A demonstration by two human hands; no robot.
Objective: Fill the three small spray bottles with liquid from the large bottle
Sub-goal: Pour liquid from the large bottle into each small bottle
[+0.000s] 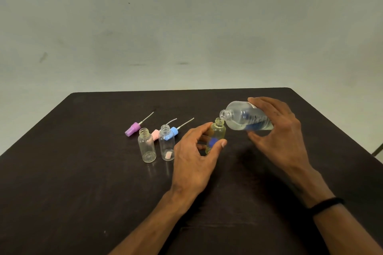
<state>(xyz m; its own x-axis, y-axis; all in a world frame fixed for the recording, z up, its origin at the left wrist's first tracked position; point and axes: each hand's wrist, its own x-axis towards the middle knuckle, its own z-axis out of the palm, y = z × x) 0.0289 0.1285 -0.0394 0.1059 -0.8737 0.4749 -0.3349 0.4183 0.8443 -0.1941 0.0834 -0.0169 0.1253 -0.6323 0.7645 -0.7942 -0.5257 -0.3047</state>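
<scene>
Pouring is at its first stage: the large bottle (247,117) is tipped almost level in the right hand (277,130), its open neck just above and beside the mouth of the small bottle (215,135) that stands on the table (83,172). The right fingers (267,102) curl over the top of the large bottle and the thumb comes under it, closed firmly round the body. Liquid lies pooled along its lower side; whether a stream is crossing into the small bottle I cannot tell.

The left hand (196,155) steadies the small bottle, thumb in front and fingertips behind, loosely wrapped round it rather than squeezing. This bottle looks faintly yellowish, but its fill level cannot be read.

Beyond the left hand's knuckles, well clear of the grip, stand the two other small bottles, the far-left bottle (146,145) and the middle bottle (166,143), both uncapped and apparently empty. Behind them lie the three spray tops: purple cap (132,128), pink cap (155,134) and blue cap (173,131).

By my judgement, one bottle is being filled or about to be; two remain, and perhaps refitting the caps after.
</scene>
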